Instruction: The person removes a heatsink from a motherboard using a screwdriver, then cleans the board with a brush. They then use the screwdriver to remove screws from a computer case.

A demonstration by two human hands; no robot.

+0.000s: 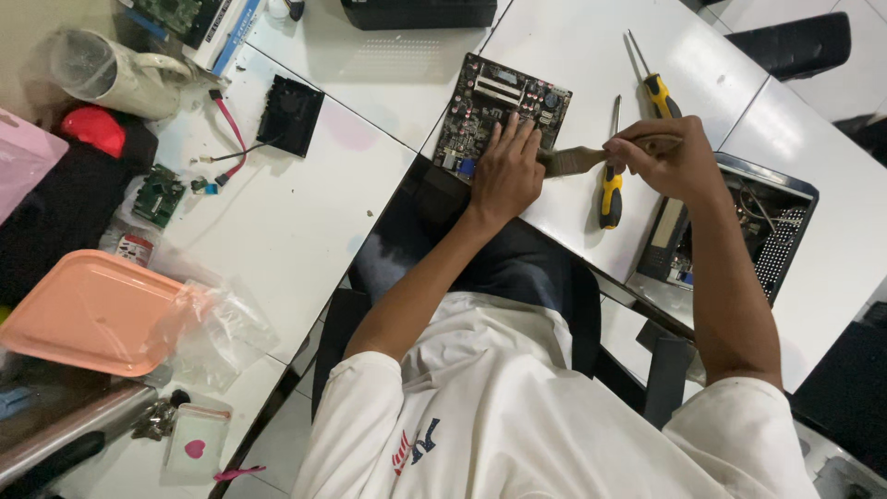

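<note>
Nearest the person, the left hand lies flat, fingers spread, on the near edge of the motherboard, pinning it to the white table. The right hand is closed around the wooden handle of a brush, whose bristles point at the board's right edge just beside the left hand's fingers. A yellow-handled screwdriver lies under the brush, a second screwdriver lies farther off, and an open computer case sits to the right beneath the right forearm.
</note>
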